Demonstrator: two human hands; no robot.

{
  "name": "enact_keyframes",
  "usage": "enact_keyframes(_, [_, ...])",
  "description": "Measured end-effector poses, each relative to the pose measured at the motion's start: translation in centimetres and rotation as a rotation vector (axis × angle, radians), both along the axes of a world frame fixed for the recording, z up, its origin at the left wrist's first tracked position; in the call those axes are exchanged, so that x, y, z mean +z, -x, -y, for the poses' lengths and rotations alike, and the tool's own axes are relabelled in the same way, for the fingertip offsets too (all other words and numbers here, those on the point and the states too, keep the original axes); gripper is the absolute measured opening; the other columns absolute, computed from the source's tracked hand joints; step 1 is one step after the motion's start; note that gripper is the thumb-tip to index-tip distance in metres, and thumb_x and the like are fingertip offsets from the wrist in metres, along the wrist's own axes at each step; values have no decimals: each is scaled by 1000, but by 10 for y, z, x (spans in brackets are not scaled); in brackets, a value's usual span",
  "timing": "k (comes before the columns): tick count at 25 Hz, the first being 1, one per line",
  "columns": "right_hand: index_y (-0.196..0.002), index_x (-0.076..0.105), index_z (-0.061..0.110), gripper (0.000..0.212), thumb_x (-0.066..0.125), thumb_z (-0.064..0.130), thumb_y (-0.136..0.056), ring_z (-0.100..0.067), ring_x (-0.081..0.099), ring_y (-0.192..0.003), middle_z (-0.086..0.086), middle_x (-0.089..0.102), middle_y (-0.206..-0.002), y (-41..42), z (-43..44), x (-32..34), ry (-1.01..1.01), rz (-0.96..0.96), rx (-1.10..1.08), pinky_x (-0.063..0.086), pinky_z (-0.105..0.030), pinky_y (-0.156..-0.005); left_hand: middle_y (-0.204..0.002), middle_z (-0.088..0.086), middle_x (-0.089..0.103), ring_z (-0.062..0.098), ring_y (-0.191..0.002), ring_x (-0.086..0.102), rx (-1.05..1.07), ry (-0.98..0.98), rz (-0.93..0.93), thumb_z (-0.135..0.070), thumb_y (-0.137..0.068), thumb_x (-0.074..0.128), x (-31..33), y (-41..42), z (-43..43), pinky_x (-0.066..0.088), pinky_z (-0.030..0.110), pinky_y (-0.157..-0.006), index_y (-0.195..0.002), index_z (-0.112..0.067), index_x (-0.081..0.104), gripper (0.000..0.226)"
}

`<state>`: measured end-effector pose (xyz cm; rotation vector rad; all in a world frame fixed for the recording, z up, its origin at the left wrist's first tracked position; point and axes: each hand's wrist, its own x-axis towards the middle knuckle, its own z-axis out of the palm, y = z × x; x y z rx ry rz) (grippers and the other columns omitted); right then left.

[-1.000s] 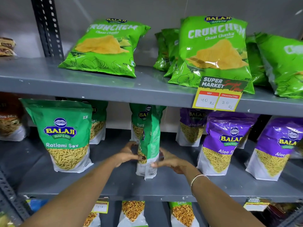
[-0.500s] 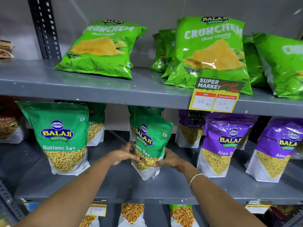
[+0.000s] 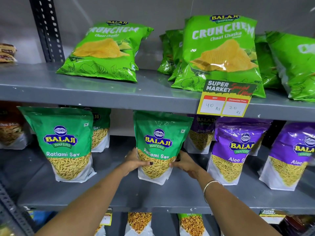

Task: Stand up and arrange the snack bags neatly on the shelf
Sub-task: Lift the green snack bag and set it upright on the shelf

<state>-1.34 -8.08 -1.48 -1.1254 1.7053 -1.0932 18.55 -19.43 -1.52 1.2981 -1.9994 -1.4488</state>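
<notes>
A green Ratlami Sev bag (image 3: 158, 143) stands upright on the grey middle shelf (image 3: 153, 196), its front facing me. My left hand (image 3: 134, 161) grips its lower left edge and my right hand (image 3: 185, 163) grips its lower right edge. A second green Ratlami Sev bag (image 3: 64, 142) stands upright to the left, with another green bag (image 3: 100, 132) behind it. Purple Aloo Sev bags (image 3: 237, 149) stand to the right of my hands.
On the upper shelf (image 3: 102, 92), light green Crunchem chip bags lie leaning back: one at left (image 3: 105, 51), several at right (image 3: 221, 53). A yellow price tag (image 3: 225, 103) hangs on that shelf's edge. More bags (image 3: 139, 222) stand on the shelf below. A slotted upright (image 3: 47, 29) rises at left.
The green bag between my hands was turned from edge-on to front-facing and now stands straight on the shelf. Both hands stayed on its lower sides.
</notes>
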Motion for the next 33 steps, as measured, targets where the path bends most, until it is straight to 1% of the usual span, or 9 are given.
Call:
enact_keyframes(5, [-130,40,10,75,74,-13,-67,-13,66,-104,-4,65,-116,-10,3,-5,35,111,89,57,-25,-85,-111,-1,69,23,-104,63,95,38,-27,-63,-23,82,-30,4,6,50,46,-95,-102,-25,50,93])
enact_keyframes(8, [-132,32,6,101,88,7,-48,-30,59,-119,-15,59,-130,-10,13,-19,73,97,-42,49,-48,-100,-113,1,68,26,-109,59,160,64,-1,-61,-25,75,-25,3,-3,48,47,-96,-100,-26,47,87])
enact_keyframes(15, [-131,37,3,84,82,-4,-60,-30,57,-120,-16,58,-132,-10,14,-15,32,98,24,50,-46,-100,-128,11,59,26,-117,54,127,64,-35,-11,-65,80,-4,-3,-24,46,39,-99,-109,-14,43,58])
enact_keyframes(19, [-97,60,12,28,75,6,-74,-8,53,-44,1,68,-67,-5,3,0,-295,-24,135,42,-15,-39,-133,15,52,28,-122,49,126,76,-42,-12,-71,76,-3,-15,-25,42,37,-100,-120,-6,40,61])
enact_keyframes(22, [-68,59,1,21,73,15,-74,-19,49,-27,-7,56,-38,-4,-8,12,-622,-174,54,44,-21,-34,-118,17,62,29,-114,56,218,187,68,-18,-75,72,-1,-50,-20,43,33,-94,-111,-3,56,42])
enact_keyframes(25, [-69,61,4,31,62,32,-83,-23,67,-50,-10,70,-55,-37,10,36,-948,-234,295,54,-28,-46,-62,6,58,24,-61,64,205,85,105,-23,-79,68,1,-113,2,50,36,-67,-63,-14,48,27])
enact_keyframes(27, [-74,59,13,30,48,35,-91,-14,68,-60,1,73,-56,-81,30,50,-980,-286,395,54,-27,-56,-60,3,56,13,-49,57,185,-25,188,-30,-80,65,0,-165,22,42,26,-54,-67,-15,45,28])
enact_keyframes(30, [-89,58,8,21,51,27,-93,-2,62,-53,12,71,-59,-163,69,44,-716,-318,289,43,-25,-55,-67,7,51,18,-55,49,273,-77,153,-23,-79,67,-8,-237,58,38,26,-53,-80,-12,46,24])
enact_keyframes(33, [-140,33,5,75,70,33,-80,-15,54,-111,-1,49,-136,-236,102,26,-419,-300,109,45,-26,-69,-108,26,52,34,-100,54,379,122,112,-14,-66,80,-17,-271,95,41,42,-79,-107,5,43,58])
